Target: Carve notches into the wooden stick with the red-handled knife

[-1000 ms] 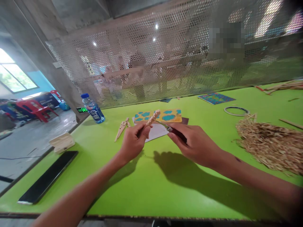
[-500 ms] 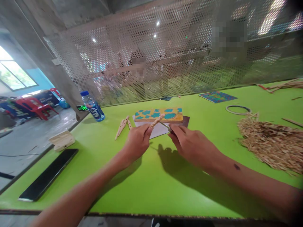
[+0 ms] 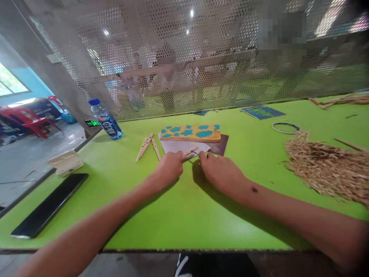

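Note:
My left hand (image 3: pixel 170 168) is closed around a pale carved wooden stick (image 3: pixel 192 149), whose notched end points right. Closed on a thin metal carving tool (image 3: pixel 196 153), my right hand (image 3: pixel 218 172) keeps the tip against or very near that end; its handle is hidden in my fingers. Both hands are low over the green table (image 3: pixel 161 227). Just beyond them a yellow board with teal patches (image 3: pixel 190 133) rests on white paper (image 3: pixel 172 146) and a brown sheet (image 3: pixel 223 144). Several pale sticks with dark spots (image 3: pixel 145 146) lie left of the paper.
Wood shavings (image 3: pixel 325 169) are heaped at the right, near a ring (image 3: pixel 286 128) and a patterned card (image 3: pixel 262 112). At the left are a water bottle (image 3: pixel 108 121), a small open case (image 3: pixel 66 163) and a black phone-like slab (image 3: pixel 50 206). A perforated screen (image 3: pixel 138 92) borders the table's far side.
Both hands have come down closer to the table with the stick and the carving tool. The stick's end now lies lower, in front of the board instead of overlapping it. The view has shifted slightly.

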`<action>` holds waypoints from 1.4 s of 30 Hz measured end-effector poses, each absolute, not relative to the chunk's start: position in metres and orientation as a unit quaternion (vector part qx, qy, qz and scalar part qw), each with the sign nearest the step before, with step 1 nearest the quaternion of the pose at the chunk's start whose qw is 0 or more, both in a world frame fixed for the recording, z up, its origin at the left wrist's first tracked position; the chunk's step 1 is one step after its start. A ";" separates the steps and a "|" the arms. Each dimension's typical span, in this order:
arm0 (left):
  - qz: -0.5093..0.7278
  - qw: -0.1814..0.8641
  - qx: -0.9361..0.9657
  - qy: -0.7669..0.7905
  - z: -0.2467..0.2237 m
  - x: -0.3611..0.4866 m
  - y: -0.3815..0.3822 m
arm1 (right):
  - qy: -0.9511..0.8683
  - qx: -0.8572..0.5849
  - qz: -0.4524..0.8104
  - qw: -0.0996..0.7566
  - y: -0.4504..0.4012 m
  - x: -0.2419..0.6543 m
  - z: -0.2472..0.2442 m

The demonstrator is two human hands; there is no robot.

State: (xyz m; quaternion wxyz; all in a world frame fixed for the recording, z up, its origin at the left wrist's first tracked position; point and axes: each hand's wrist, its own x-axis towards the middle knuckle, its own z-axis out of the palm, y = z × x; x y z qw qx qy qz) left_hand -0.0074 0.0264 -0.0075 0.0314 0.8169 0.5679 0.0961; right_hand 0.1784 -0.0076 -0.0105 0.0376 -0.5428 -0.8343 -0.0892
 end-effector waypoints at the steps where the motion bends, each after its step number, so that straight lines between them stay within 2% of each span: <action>1: 0.092 0.031 0.817 0.568 -0.011 -0.007 0.029 | -0.835 -0.543 -0.078 0.037 -0.005 0.179 -0.011; 13: 0.080 0.019 0.809 0.582 -0.020 -0.003 0.023 | -0.846 -0.523 0.057 0.088 0.011 0.192 -0.006; 22: 0.080 0.005 0.795 0.601 -0.019 0.003 0.025 | -0.820 -0.571 -0.019 0.038 -0.009 0.180 -0.005; 27: 0.099 0.013 0.797 0.596 -0.021 0.001 0.024 | -0.821 -0.570 0.003 0.026 -0.009 0.176 -0.002; 34: 0.119 0.035 0.795 0.594 -0.021 0.001 0.021 | -0.832 -0.542 0.100 0.061 0.003 0.187 -0.005; 42: 0.158 0.027 0.788 0.594 -0.023 0.000 0.025 | -0.747 -0.579 0.285 0.160 0.010 0.182 0.001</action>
